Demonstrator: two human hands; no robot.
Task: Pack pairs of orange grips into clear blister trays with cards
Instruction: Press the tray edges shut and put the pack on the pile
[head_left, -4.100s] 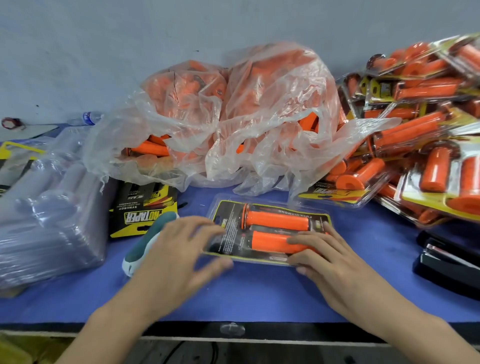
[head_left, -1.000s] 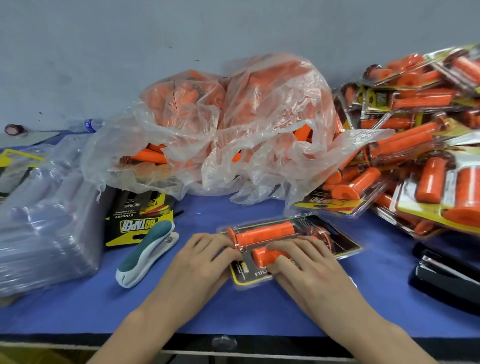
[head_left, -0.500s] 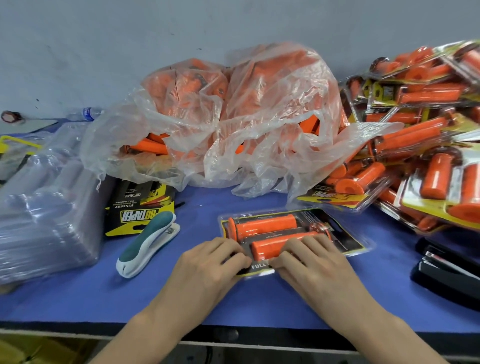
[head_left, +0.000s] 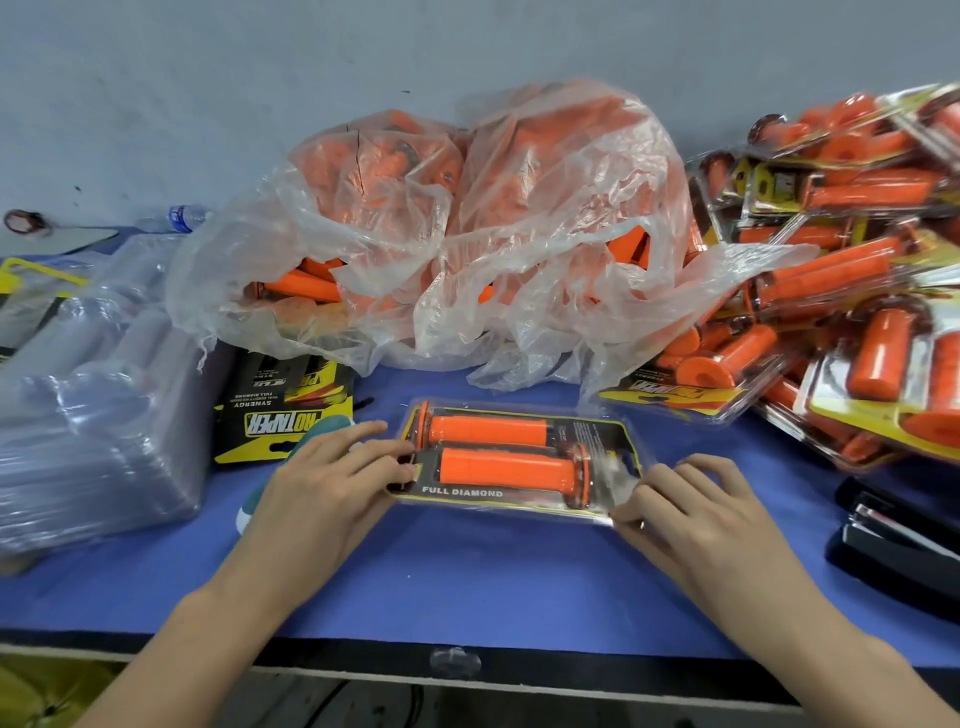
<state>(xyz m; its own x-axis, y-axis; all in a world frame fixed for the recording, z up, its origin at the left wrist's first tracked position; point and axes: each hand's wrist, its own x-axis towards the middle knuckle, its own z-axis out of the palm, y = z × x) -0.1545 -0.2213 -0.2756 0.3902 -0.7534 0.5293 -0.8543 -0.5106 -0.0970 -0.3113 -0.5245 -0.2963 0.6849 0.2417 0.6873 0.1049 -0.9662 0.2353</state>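
A clear blister tray (head_left: 519, 506) with a black and yellow card and two orange grips (head_left: 506, 463) lies flat on the blue table, straight in front of me. My left hand (head_left: 327, 486) rests at its left end, fingertips pinching the tray's edge. My right hand (head_left: 696, 506) pinches the tray's near right corner. Loose orange grips fill a clear plastic bag (head_left: 467, 228) behind the tray.
Packed blister trays (head_left: 841, 291) pile up at the right. A stack of empty clear trays (head_left: 88, 410) sits at the left, with black and yellow cards (head_left: 288, 410) beside it. A teal stapler (head_left: 322, 431) lies under my left hand; a black stapler (head_left: 893, 540) at far right.
The tray has been turned from tilted to level and square to me. My hands have spread apart from its near middle to its left end and right corner.
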